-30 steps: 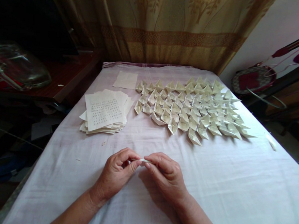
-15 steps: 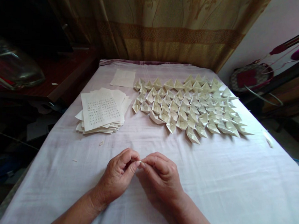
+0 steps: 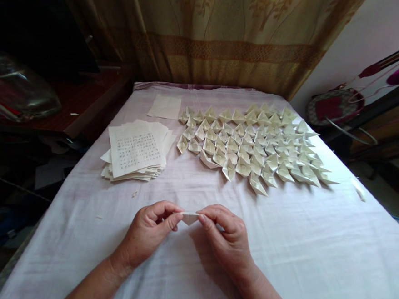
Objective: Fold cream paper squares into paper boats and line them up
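Observation:
A small folded piece of cream paper (image 3: 190, 217) is held between both hands just above the white cloth (image 3: 298, 247). My left hand (image 3: 147, 231) pinches its left end with thumb and fingers closed. My right hand (image 3: 226, 235) pinches its right end the same way. Beyond the hands, several finished cream paper boats (image 3: 254, 144) lie in rows. A stack of printed paper squares (image 3: 136, 149) lies to the far left of my hands.
A single blank paper square (image 3: 164, 107) lies behind the stack. A glass vessel (image 3: 17, 91) rests on the dark wooden furniture at left. A gold patterned curtain (image 3: 224, 37) hangs behind. A round basket (image 3: 335, 106) and rods stand at right.
My hands have drawn slightly apart, and the folded paper between them now shows as a wider strip with a point hanging below.

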The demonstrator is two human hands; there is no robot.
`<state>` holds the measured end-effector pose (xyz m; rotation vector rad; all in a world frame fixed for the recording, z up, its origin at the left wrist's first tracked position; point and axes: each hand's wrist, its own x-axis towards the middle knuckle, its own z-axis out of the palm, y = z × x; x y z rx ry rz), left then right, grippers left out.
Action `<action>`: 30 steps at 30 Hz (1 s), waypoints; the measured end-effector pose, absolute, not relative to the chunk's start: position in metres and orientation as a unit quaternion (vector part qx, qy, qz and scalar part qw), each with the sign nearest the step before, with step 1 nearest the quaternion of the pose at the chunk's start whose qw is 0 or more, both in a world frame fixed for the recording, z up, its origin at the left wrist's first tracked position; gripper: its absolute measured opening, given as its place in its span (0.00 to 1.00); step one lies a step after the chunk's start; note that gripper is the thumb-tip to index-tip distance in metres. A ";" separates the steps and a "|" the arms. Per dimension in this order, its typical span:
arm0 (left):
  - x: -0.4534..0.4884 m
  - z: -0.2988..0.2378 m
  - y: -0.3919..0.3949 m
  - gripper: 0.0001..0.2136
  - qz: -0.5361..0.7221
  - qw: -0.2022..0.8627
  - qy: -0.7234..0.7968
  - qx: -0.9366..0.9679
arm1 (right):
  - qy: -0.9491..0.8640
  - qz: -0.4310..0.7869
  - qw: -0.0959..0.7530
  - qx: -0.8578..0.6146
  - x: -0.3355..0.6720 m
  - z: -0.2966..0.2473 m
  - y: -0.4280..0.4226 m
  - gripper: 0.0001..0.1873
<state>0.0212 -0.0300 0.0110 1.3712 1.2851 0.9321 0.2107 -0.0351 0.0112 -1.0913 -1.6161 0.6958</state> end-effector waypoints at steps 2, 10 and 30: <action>0.021 0.011 -0.030 0.09 0.396 0.493 0.531 0.564 | -0.665 0.306 0.508 -0.455 0.211 0.010 -0.035 0.08; 0.019 0.012 -0.034 0.08 0.398 0.423 0.527 0.620 | -0.676 0.319 0.499 -0.439 0.213 0.005 -0.034 0.05; 0.026 0.020 -0.028 0.14 0.385 0.577 0.550 0.465 | -0.767 0.177 0.483 -0.382 0.213 0.006 -0.037 0.14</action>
